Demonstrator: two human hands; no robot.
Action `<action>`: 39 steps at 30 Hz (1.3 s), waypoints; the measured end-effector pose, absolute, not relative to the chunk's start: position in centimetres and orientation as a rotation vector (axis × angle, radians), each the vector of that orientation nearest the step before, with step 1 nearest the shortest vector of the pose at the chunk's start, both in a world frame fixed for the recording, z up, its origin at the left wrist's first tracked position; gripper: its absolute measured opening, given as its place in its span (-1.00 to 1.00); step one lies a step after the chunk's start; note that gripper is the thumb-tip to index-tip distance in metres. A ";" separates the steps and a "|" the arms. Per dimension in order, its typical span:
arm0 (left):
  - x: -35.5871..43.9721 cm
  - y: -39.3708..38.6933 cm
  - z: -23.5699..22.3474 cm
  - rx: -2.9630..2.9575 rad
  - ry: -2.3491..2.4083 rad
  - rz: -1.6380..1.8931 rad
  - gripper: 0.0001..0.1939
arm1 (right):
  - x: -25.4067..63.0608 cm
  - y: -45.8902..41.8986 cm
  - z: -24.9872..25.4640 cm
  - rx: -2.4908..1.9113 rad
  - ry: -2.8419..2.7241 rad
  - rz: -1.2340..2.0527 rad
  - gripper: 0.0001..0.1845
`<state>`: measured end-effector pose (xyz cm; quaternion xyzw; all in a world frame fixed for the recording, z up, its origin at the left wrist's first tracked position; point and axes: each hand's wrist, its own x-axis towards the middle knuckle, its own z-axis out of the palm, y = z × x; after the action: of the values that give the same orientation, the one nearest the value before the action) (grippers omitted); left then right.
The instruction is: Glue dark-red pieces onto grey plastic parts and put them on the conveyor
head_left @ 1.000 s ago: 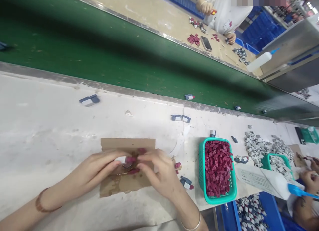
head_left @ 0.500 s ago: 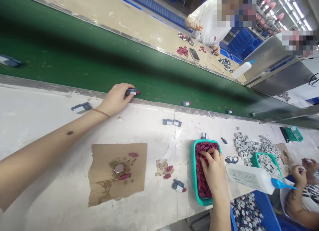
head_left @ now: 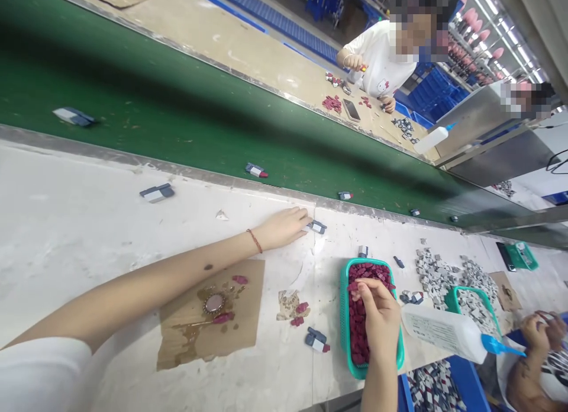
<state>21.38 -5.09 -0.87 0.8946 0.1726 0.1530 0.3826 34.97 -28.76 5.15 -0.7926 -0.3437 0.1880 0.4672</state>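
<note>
My left hand (head_left: 286, 228) reaches over the white table, its fingers closed round a small grey-and-white plastic piece (head_left: 306, 228) that they mostly cover. A similar grey-and-white piece (head_left: 318, 227) lies just right of the fingertips. Above the green basket (head_left: 345, 317), my right hand (head_left: 382, 311) pinches a small dark-red plastic piece (head_left: 354, 287) between thumb and fingers. More dark-red pieces (head_left: 360, 341) fill that basket. One assembled piece with a red tip (head_left: 316, 340) lies left of the basket.
A green conveyor belt (head_left: 177, 134) carries several assembled pieces. Wet cardboard (head_left: 248, 317) holds a bottle cap (head_left: 213, 303) and red pieces. Right of the basket are a glue bottle (head_left: 444, 329), white pieces (head_left: 437, 270) and a blue bin (head_left: 470, 382). Co-workers sit opposite and at right.
My left hand has let go of a red-tipped piece on the belt and moved right and down to the pair of grey pieces. My right hand has lifted a red piece from the basket.
</note>
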 end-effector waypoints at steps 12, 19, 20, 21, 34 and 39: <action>9.8 -6.8 1.3 1.430 0.741 0.416 -0.68 | 25.0 -22.8 3.0 -1.668 -1.052 0.958 -0.79; 4.9 -9.3 0.6 1.289 0.977 0.592 -0.67 | 21.0 -20.6 0.4 -1.473 -1.764 0.731 -0.75; 4.6 -9.7 0.4 1.291 1.006 0.597 -0.66 | 20.7 -20.4 0.1 -1.445 -1.829 0.699 -0.73; 4.3 -10.0 0.2 1.294 1.023 0.594 -0.66 | 20.5 -20.4 -0.2 -1.425 -1.886 0.667 -0.71; 3.5 -11.6 -1.2 1.561 0.991 0.624 -0.72 | 20.4 -20.2 -0.3 -1.503 -1.915 0.751 -0.74; 3.4 -11.8 -1.5 1.877 0.873 0.687 -0.75 | 20.9 -20.0 0.0 -1.469 -1.248 1.160 -0.79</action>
<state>3.40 -11.84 -1.48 0.7633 0.3549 0.2794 0.4619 20.91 -20.05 0.00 -0.5890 -0.5005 0.4652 0.4314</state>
